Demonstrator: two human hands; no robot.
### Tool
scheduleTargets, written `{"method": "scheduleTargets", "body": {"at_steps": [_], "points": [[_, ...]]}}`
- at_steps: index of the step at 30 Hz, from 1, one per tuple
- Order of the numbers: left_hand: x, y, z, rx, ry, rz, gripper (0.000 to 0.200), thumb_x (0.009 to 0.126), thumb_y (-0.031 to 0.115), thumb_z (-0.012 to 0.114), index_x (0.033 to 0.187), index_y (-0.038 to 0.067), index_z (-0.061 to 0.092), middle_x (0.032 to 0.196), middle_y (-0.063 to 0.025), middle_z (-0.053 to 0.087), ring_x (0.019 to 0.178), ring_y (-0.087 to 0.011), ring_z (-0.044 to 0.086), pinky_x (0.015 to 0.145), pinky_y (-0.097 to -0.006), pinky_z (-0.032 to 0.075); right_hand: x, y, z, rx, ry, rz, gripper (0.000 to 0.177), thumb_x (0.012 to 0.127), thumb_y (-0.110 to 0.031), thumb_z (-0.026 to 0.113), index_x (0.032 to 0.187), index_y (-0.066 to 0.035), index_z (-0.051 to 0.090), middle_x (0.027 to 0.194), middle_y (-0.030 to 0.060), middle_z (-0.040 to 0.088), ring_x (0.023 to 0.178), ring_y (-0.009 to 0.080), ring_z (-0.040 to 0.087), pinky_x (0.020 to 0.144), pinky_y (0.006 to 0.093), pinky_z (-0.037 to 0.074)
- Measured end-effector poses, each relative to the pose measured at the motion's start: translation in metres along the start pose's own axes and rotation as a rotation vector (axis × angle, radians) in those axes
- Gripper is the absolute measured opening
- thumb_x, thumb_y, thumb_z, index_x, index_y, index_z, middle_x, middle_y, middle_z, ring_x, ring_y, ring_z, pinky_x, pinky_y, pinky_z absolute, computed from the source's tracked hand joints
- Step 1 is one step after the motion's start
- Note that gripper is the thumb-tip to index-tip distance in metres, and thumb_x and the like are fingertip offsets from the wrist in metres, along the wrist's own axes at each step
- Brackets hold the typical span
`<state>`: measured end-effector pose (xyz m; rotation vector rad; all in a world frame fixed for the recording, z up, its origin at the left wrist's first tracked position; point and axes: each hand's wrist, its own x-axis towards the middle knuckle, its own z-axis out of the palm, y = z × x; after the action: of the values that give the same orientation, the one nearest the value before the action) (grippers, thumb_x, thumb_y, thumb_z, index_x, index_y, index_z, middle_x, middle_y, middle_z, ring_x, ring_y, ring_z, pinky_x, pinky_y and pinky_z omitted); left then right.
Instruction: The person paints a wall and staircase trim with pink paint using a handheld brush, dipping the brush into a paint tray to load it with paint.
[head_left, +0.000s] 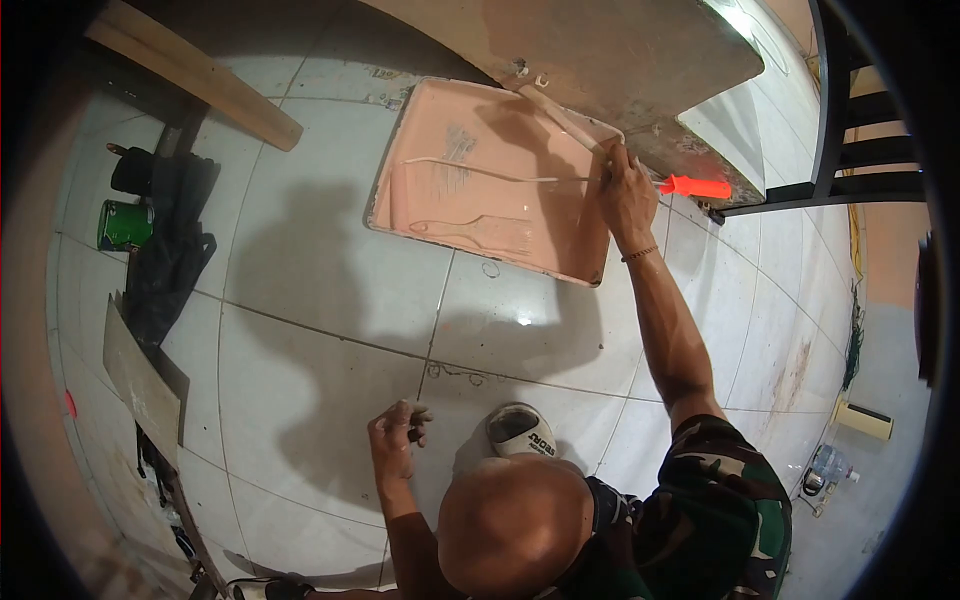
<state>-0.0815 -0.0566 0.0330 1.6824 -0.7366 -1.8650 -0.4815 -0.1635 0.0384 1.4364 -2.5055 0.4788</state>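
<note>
My right hand [628, 195] is closed around the lower end of a pale stick-like tool [562, 120] over the right side of a paint tray [510, 255]. Pink paint coats the tray. A paint-covered brush [470, 232] lies in it, along with the wire frame of a roller. The roller's orange handle [697, 187] sticks out past the right rim, beside my right wrist. Low in the view, my left hand [398, 432] hangs over the floor with curled fingers; a small dark thing shows between them, too unclear to name.
A beige panel [620, 50] stands behind the tray. Wooden plank [200, 75], green can [125, 225], black bag [170, 255] and flat board [140, 370] are on the left. Black metal frame [780, 197] is at right. My slippered foot [520, 430] and bent knee are below.
</note>
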Motion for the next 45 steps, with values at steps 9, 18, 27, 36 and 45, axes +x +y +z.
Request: {"method": "scheduleTargets", "body": {"at_steps": [9, 18, 27, 36, 45], "points": [[0.023, 0.009, 0.045, 0.047, -0.222, -0.002, 0.044, 0.084, 0.039, 0.057, 0.083, -0.005, 0.063, 0.068, -0.0086, 0.060, 0.052, -0.0100, 0.047, 0.045, -0.0227, 0.038, 0.036, -0.015, 0.015, -0.186, -0.034, -0.352, 0.022, 0.075, -0.004, 0.049, 0.095, -0.011, 0.050, 0.089, 0.0086, 0.057, 0.081, 0.0304, 0.057, 0.064, 0.0381, 0.050], [0.007, -0.011, -0.014, 0.060, -0.009, -0.043, 0.043, 0.085, 0.037, 0.054, 0.080, -0.005, 0.062, 0.065, -0.0101, 0.059, 0.050, -0.0111, 0.046, 0.044, -0.0236, 0.037, 0.034, 0.024, -0.019, -0.359, -0.067, -0.344, 0.024, 0.076, -0.005, 0.048, 0.099, -0.011, 0.050, 0.088, 0.0084, 0.056, 0.076, 0.0303, 0.057, 0.064, 0.0388, 0.048], [0.012, -0.008, -0.018, 0.070, -0.017, 0.029, 0.040, 0.087, 0.033, 0.050, 0.078, -0.004, 0.063, 0.065, -0.0099, 0.059, 0.051, -0.0112, 0.048, 0.043, -0.0234, 0.037, 0.040, 0.001, -0.022, -0.376, -0.147, -0.322, 0.022, 0.076, -0.007, 0.050, 0.098, -0.010, 0.050, 0.090, 0.0102, 0.058, 0.077, 0.0300, 0.061, 0.061, 0.0374, 0.051], [0.009, -0.021, -0.020, -0.019, 0.026, -0.088, 0.037, 0.088, 0.028, 0.051, 0.082, -0.008, 0.061, 0.066, -0.0108, 0.058, 0.051, -0.0111, 0.046, 0.044, -0.0241, 0.039, 0.037, -0.008, -0.115, -0.386, 0.043, -0.234, 0.010, 0.080, -0.012, 0.053, 0.089, -0.008, 0.053, 0.079, 0.0119, 0.059, 0.064, 0.0322, 0.060, 0.053, 0.0392, 0.048], [0.007, -0.017, -0.033, 0.035, 0.033, -0.045, 0.041, 0.088, 0.031, 0.049, 0.081, -0.006, 0.062, 0.066, -0.0100, 0.058, 0.051, -0.0106, 0.046, 0.043, -0.0240, 0.038, 0.029, -0.026, -0.054, 0.010, -0.318, -0.285, 0.021, 0.078, -0.022, 0.052, 0.074, -0.003, 0.062, 0.075, 0.0177, 0.061, 0.070, 0.0347, 0.060, 0.062, 0.0406, 0.048]]}}
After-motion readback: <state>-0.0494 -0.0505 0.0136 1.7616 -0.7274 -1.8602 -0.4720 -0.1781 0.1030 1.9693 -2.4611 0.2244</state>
